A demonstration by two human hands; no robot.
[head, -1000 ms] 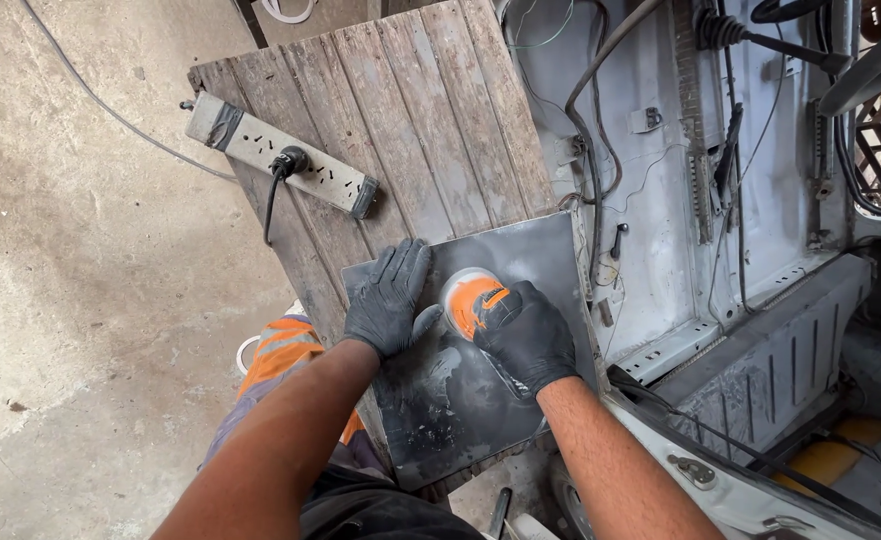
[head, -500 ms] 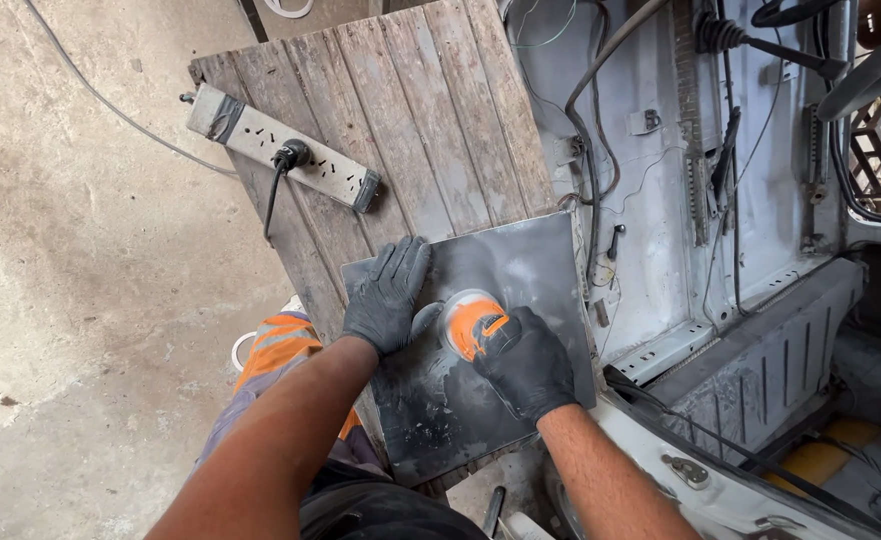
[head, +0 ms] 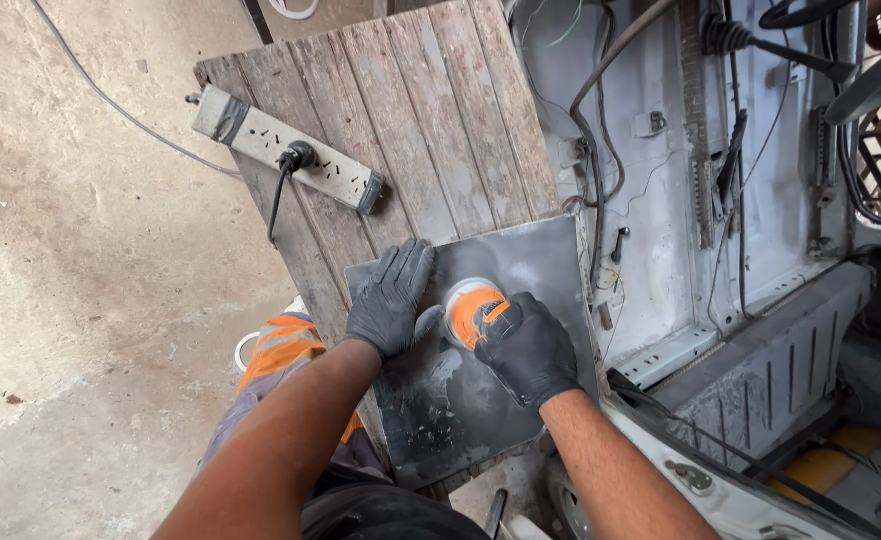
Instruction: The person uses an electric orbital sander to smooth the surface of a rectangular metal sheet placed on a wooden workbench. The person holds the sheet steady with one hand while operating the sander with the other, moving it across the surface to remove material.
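Observation:
A dark grey metal sheet (head: 520,265) lies on a weathered wooden board (head: 430,120). My left hand (head: 390,300), in a dark glove, lies flat on the sheet's upper left part with fingers spread. My right hand (head: 525,345), also gloved, grips an orange and white round tool (head: 465,305) that presses on the sheet's middle. Pale dusty smears cover the sheet below the tool.
A grey power strip (head: 285,150) with a black plug lies on the board's left edge, its cable trailing over the concrete floor (head: 80,300). A stripped vehicle floor (head: 730,200) with cables and brackets is on the right. My orange-patterned shoe (head: 280,350) rests below the board.
The orange tool under my right hand has shifted slightly over the sheet, down then back up. My left hand stays flat in about the same spot.

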